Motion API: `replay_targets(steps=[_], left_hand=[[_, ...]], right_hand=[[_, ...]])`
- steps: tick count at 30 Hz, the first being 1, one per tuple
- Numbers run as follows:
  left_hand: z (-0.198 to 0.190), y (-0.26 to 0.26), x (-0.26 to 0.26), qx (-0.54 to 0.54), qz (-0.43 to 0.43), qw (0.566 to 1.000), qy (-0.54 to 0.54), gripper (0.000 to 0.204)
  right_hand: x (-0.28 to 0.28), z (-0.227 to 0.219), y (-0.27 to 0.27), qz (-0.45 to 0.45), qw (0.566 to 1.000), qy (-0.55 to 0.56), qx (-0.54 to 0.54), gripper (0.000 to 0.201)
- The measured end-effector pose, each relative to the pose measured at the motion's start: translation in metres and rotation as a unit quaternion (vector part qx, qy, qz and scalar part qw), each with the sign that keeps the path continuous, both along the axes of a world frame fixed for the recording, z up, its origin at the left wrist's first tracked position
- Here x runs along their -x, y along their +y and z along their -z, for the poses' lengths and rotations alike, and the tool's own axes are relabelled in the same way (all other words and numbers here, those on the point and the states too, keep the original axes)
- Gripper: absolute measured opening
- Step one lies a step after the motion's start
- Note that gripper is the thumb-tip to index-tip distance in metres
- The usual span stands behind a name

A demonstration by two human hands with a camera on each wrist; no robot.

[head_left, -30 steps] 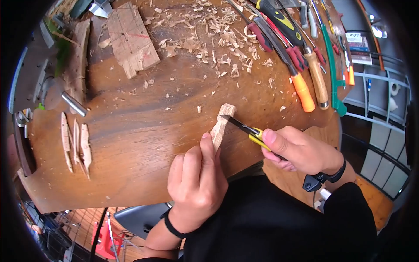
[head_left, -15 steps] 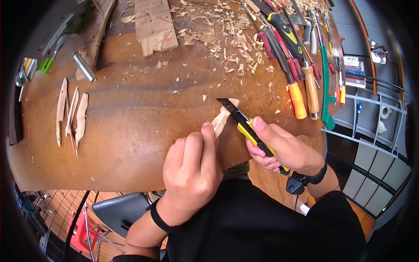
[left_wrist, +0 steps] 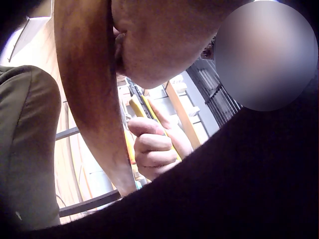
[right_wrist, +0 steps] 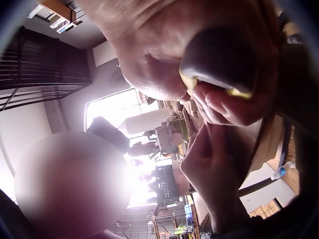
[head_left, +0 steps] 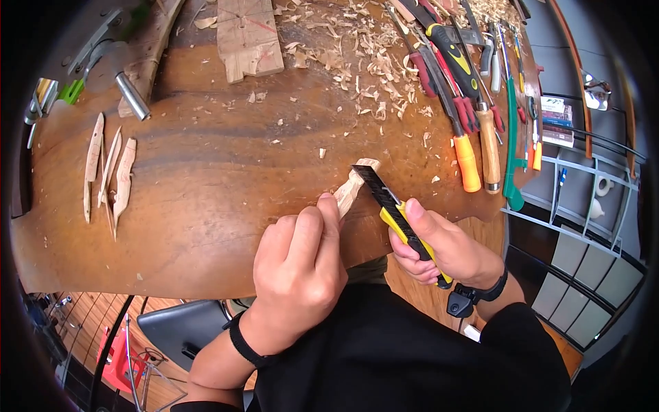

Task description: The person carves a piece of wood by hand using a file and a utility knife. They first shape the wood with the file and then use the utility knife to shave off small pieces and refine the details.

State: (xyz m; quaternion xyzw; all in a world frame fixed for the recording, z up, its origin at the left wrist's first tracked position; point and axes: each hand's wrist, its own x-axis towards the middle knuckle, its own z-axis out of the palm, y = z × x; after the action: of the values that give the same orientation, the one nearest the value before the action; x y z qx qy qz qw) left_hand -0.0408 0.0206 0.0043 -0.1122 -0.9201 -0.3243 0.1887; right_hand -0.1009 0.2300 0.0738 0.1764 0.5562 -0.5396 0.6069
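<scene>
In the head view my left hand (head_left: 302,264) pinches the near end of a small carved piece of wood (head_left: 349,194) between thumb and fingers, close over the table's front edge. My right hand (head_left: 446,250) grips a yellow and black utility knife (head_left: 410,237), thumb along its handle. Its dark blade (head_left: 371,180) points up and left and overlaps the far end of the wood. In the left wrist view the fingers of the right hand (left_wrist: 152,147) curl round the yellow handle. The right wrist view shows the knife's black butt end (right_wrist: 219,62) in the palm.
Several thin wood pieces (head_left: 123,178) lie at the left of the wooden table (head_left: 185,240). Curly shavings (head_left: 371,69) and a marked board (head_left: 248,41) are at the back. Files and chisels, one with an orange handle (head_left: 467,165), lie along the right side.
The knife has swung from lying across the wood to pointing steeply up and left, its handle now more in view. Lately the blade has drawn slightly back toward me. The head view has shifted.
</scene>
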Motion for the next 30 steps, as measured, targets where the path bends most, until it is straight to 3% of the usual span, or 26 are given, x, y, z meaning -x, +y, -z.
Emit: replay_targets(steps=[7,12,16,19,21,22,25,28,29,30], left_hand=[[0.002,0.0,-0.001,0.008,0.006,1.0,0.005,0.036],[0.002,0.004,-0.002,0.014,-0.032,0.999,0.012,0.032],[0.003,0.004,-0.003,0.009,-0.039,0.999,0.015,0.031],[0.002,0.004,-0.003,0.012,-0.039,0.999,0.015,0.032],[0.002,0.004,-0.002,0.013,-0.037,0.999,0.014,0.033],[0.001,0.004,-0.002,0.014,-0.037,0.999,0.015,0.033],[0.001,0.004,-0.002,0.016,-0.029,0.999,0.009,0.033],[0.002,0.003,-0.002,0.015,-0.026,0.999,0.013,0.034],[0.003,0.003,-0.001,0.012,-0.024,1.0,0.015,0.034],[0.003,0.002,-0.001,0.009,-0.022,1.0,0.019,0.034]], right_hand=[[0.009,0.003,-0.008,0.011,1.0,-0.017,0.014,0.07],[0.008,0.017,-0.002,0.078,0.982,-0.131,0.111,0.07],[0.006,0.018,-0.003,0.083,0.979,-0.141,0.12,0.071],[0.001,0.015,-0.005,0.079,0.985,-0.113,0.106,0.071],[-0.003,0.01,-0.007,0.02,1.0,0.014,0.01,0.068],[-0.005,0.006,-0.009,0.021,1.0,0.014,0.011,0.068],[-0.011,-0.001,-0.017,-0.06,0.971,0.207,-0.1,0.065],[-0.016,0.004,-0.018,-0.087,0.942,0.305,-0.107,0.065],[-0.014,0.003,-0.017,-0.087,0.942,0.304,-0.108,0.065],[-0.011,0.0,-0.016,-0.053,0.973,0.206,-0.086,0.065]])
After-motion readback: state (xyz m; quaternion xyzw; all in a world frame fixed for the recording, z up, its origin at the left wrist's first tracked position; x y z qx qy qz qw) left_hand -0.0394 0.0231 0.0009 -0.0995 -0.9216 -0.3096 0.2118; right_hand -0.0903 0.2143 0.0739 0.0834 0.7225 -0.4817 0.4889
